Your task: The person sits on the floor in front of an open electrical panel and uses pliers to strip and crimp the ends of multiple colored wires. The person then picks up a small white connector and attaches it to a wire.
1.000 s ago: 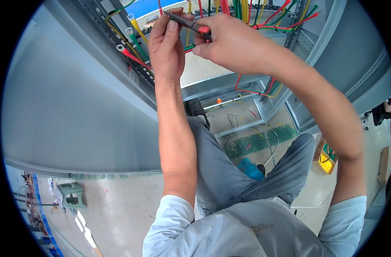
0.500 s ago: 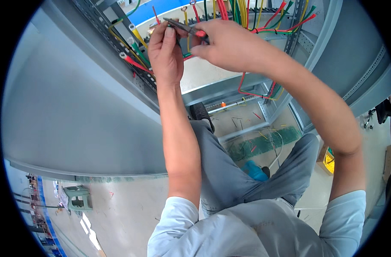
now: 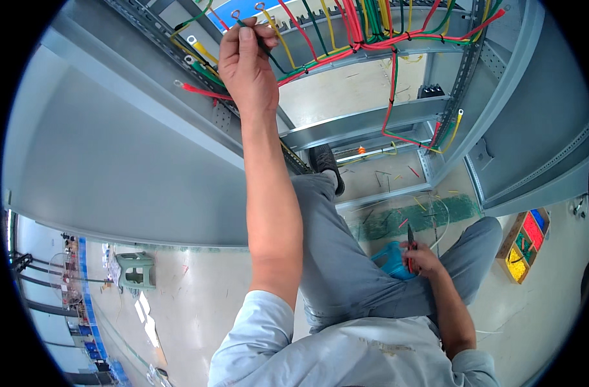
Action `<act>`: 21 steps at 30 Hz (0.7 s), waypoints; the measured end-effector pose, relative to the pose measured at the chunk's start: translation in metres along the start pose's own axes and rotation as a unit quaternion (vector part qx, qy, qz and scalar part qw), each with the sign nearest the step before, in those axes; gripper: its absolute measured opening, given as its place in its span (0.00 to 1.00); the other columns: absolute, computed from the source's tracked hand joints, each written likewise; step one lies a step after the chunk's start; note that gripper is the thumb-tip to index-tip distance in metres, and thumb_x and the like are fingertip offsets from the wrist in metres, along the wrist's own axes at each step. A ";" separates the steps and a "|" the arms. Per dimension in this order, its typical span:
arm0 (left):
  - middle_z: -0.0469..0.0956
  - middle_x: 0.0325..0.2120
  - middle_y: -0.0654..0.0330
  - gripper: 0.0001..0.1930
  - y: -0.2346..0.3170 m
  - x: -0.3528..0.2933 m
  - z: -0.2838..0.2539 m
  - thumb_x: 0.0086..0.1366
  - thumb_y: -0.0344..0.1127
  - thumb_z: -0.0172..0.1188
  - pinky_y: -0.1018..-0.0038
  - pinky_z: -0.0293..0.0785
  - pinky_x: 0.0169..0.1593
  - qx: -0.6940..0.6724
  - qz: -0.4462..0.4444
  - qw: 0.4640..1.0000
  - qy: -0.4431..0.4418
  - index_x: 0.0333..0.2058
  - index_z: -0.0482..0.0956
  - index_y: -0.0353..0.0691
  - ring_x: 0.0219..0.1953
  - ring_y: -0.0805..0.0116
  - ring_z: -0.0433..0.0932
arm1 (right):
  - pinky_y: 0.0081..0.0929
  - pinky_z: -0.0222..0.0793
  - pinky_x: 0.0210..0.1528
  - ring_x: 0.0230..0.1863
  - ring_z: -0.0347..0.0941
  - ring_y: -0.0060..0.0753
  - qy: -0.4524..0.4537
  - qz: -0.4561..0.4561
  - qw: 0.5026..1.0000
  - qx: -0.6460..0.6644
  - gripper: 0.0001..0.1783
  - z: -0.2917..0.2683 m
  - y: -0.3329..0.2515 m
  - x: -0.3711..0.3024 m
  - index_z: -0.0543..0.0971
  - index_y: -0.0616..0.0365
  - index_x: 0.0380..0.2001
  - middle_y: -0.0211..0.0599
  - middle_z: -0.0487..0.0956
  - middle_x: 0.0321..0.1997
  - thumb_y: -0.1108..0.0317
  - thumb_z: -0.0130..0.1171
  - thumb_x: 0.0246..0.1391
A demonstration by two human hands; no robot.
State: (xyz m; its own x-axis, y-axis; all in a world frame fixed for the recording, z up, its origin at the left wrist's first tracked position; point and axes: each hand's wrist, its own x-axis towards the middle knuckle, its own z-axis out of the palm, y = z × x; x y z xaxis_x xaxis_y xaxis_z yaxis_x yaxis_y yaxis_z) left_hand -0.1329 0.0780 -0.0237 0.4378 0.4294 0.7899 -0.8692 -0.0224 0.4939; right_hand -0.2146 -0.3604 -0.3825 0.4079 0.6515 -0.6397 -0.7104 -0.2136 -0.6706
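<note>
My left hand (image 3: 248, 68) is raised at the upper left of the open cabinet. Its fingers pinch a dark green wire (image 3: 276, 63) that runs up from the wire bundle. Beside that hand stand a yellow wire (image 3: 284, 48) and a red wire (image 3: 301, 29). My right hand (image 3: 424, 260) is low by my right knee, closed around red-handled pliers (image 3: 410, 242) with the dark jaws pointing up. Just behind it is a blue plastic object (image 3: 388, 259), partly hidden by my leg and hand.
Red, green and yellow wires (image 3: 372, 45) are tied along the grey cabinet frame (image 3: 372, 124). Lugged wire ends (image 3: 197, 87) stick out at the left. On the right floor stands a divided box (image 3: 523, 245) of coloured small parts. A green stool (image 3: 136, 269) is at the left.
My right hand has drawn the pliers away from the wire end and down to my knee. My left hand still holds the green wire. The view has shifted slightly.
</note>
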 end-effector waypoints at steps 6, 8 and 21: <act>0.80 0.39 0.54 0.11 0.002 -0.008 0.000 0.74 0.32 0.54 0.67 0.73 0.51 0.027 -0.004 1.000 0.001 0.49 0.76 0.33 0.41 0.66 0.74 | 0.31 0.75 0.31 0.32 0.79 0.33 -0.041 -0.057 0.997 0.025 0.25 0.017 -0.047 -0.017 0.70 0.65 0.59 0.40 0.80 0.33 0.72 0.60 0.59; 0.81 0.40 0.54 0.11 0.003 -0.010 -0.004 0.74 0.32 0.55 0.67 0.74 0.52 0.037 -0.002 0.999 0.012 0.49 0.75 0.33 0.42 0.65 0.76 | 0.31 0.76 0.31 0.35 0.80 0.33 -0.071 -0.078 0.991 0.083 0.24 0.042 -0.089 -0.038 0.70 0.65 0.59 0.40 0.80 0.34 0.71 0.60 0.61; 0.82 0.42 0.54 0.14 0.024 -0.033 0.035 0.69 0.30 0.63 0.76 0.77 0.48 0.364 0.132 0.910 0.148 0.50 0.77 0.29 0.42 0.71 0.81 | 0.27 0.74 0.31 0.28 0.78 0.27 0.050 -0.029 0.983 -0.174 0.18 0.018 -0.011 0.004 0.79 0.64 0.38 0.36 0.82 0.29 0.56 0.60 0.65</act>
State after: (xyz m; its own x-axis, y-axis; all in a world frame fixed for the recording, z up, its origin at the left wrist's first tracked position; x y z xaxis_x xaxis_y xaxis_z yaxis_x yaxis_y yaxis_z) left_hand -0.1597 0.0322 -0.0252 0.0616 0.5450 0.8362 -0.5053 -0.7055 0.4970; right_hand -0.2151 -0.3423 -0.3713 0.5090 0.5982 -0.6189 -0.4524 -0.4258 -0.7836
